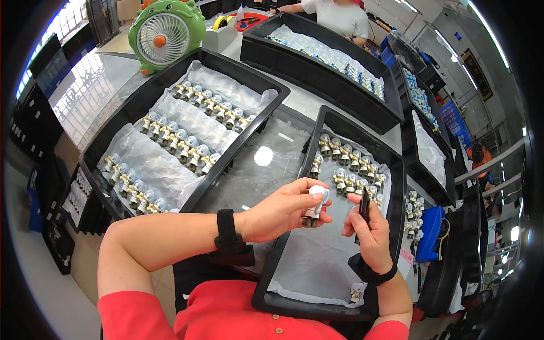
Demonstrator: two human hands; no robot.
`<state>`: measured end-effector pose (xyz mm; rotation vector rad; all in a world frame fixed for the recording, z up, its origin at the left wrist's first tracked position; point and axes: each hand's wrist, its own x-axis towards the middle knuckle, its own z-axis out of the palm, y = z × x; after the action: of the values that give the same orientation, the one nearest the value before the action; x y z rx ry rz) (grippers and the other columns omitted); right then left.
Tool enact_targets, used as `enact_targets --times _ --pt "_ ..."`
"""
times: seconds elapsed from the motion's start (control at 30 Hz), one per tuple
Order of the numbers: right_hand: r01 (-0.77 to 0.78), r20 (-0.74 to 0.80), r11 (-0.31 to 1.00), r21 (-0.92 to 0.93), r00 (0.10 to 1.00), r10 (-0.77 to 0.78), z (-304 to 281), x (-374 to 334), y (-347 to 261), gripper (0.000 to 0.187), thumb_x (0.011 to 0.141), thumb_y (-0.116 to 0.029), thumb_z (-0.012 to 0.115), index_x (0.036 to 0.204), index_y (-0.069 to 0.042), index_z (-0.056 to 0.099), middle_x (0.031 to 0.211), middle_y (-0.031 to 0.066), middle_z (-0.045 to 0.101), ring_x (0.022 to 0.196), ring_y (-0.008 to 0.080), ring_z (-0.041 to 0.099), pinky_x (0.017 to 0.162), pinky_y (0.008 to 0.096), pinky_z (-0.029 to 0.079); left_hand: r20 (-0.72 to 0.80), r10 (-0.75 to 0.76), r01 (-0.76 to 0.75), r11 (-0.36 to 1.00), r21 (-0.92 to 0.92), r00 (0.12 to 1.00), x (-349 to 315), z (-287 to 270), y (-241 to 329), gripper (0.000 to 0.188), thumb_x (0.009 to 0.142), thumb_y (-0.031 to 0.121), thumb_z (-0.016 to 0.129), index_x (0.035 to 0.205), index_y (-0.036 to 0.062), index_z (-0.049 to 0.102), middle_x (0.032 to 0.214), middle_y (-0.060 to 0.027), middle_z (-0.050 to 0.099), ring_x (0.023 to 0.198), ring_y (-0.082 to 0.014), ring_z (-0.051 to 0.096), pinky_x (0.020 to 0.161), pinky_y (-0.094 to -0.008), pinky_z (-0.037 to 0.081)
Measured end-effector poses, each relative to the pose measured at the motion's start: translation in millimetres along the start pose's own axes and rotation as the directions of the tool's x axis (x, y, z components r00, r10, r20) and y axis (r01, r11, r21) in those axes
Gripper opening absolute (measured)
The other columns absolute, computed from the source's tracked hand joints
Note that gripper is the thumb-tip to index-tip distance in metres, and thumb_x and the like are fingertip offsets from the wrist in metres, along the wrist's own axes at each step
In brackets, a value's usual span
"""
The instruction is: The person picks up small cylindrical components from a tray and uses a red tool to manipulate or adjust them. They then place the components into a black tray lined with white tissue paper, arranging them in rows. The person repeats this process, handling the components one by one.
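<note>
My left hand (272,212) pinches a small figurine (316,198) with a pale white-and-blue head and a dark base, held upright over the near black tray (401,198). Close to its right, my right hand (374,238) is closed around a slim black tool (364,211), whose exact kind I cannot make out. The tool and the figurine are apart. Beyond my hands, rows of similar figurines (348,154) stand on the tray's sheet lining. One more figurine (357,291) lies in the tray's near right corner.
Left stands a larger black tray (241,67) with several rows of figurines on white sheeting. A green fan (165,39) is behind it. Another black tray (317,71) with blue figurines sits at the back, near a person in white (340,20). A blue container (432,232) is at right.
</note>
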<state>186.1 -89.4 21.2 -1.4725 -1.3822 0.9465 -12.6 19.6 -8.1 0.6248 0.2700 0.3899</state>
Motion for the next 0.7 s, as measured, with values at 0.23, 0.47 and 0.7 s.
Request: enact_targets --times 0.23,0.47,0.7 --pt "0.219 0.114 0.855 -0.471 0.976 -0.187 5.1 3.0 -10.8 0.044 0.091 -0.006 0.054 0.135 -0.005 0.046 0.087 0.0086 0.056 0.073 0.0162 0.054 0.066 0.0261 0.045 0.001 0.008 -0.008 1.0 0.023 1.0 -0.7 3.4 1.3 0.045 0.095 0.028 0.053 0.131 0.0044 0.037 0.111 -0.0058 0.05 0.099 -0.0178 0.058 0.087 -0.0334 0.046" --pt "0.309 0.101 0.765 -0.565 0.946 -0.307 11.0 4.2 -10.0 0.047 0.086 -0.002 0.059 0.131 -0.011 0.052 0.081 0.0082 0.056 0.063 0.0204 0.057 0.055 0.0312 0.046 0.007 0.015 -0.016 0.995 0.094 1.0 0.3 3.2 -1.4 0.047 0.097 0.028 0.051 0.134 0.0033 0.035 0.11 -0.0044 0.051 0.099 -0.0166 0.057 0.087 -0.0322 0.047" --pt "0.3 0.099 0.733 -0.61 0.947 -0.306 12.4 5.0 -8.4 0.049 0.082 -0.002 0.063 0.129 -0.014 0.054 0.079 0.0065 0.055 0.059 0.0208 0.057 0.052 0.0326 0.047 0.003 0.024 -0.024 0.991 0.131 1.0 1.4 3.8 -3.8 0.047 0.096 0.028 0.052 0.133 0.0034 0.037 0.109 -0.0033 0.053 0.097 -0.0144 0.058 0.085 -0.0307 0.048"
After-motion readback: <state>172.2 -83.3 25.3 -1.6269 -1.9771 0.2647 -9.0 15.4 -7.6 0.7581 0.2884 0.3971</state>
